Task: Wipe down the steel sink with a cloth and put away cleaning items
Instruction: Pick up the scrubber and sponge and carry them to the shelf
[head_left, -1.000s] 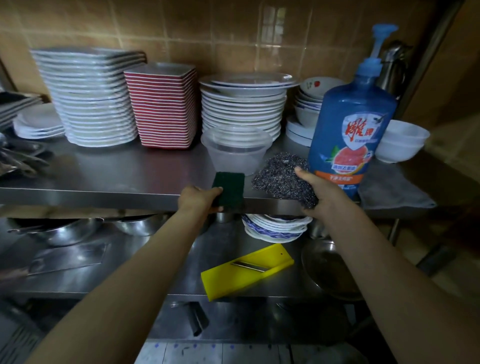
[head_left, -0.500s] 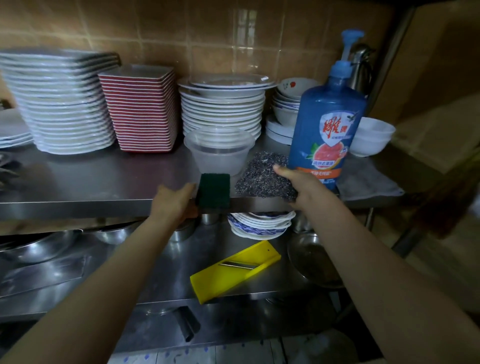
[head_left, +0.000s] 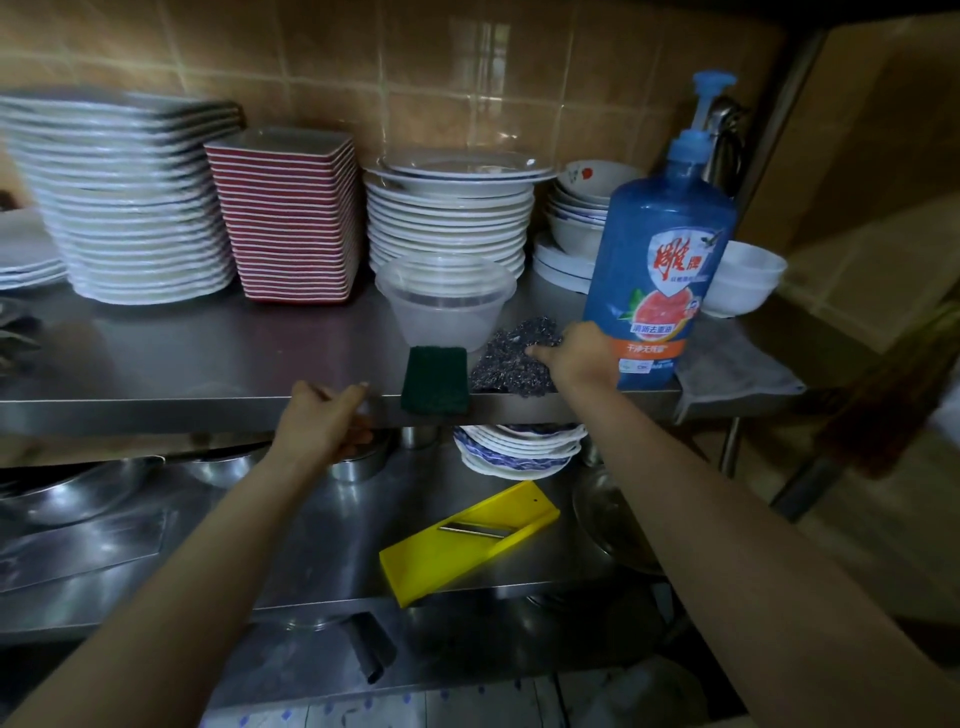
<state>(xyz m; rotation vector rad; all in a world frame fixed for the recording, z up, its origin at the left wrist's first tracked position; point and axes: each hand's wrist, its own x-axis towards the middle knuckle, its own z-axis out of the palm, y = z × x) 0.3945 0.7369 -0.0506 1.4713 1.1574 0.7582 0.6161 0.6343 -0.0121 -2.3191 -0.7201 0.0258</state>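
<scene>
Left hand (head_left: 322, 421): loosely curved and holding nothing, with its fingertips at the front edge of the top shelf (head_left: 182, 364), just left of the green scouring pad (head_left: 435, 379).
Green scouring pad: we see it lying flat at the shelf edge, overhanging slightly, apart from both hands.
Right hand (head_left: 576, 353): laid on the steel-wool scourer (head_left: 511, 366); we cannot tell whether it grips or only touches.
Steel-wool scourer: on the shelf between the pad and the blue soap bottle (head_left: 660, 270).
Grey cloth (head_left: 727, 364): right of the bottle, draped over the shelf edge.
Clear plastic bowl (head_left: 447, 301): just behind the pad.
</scene>
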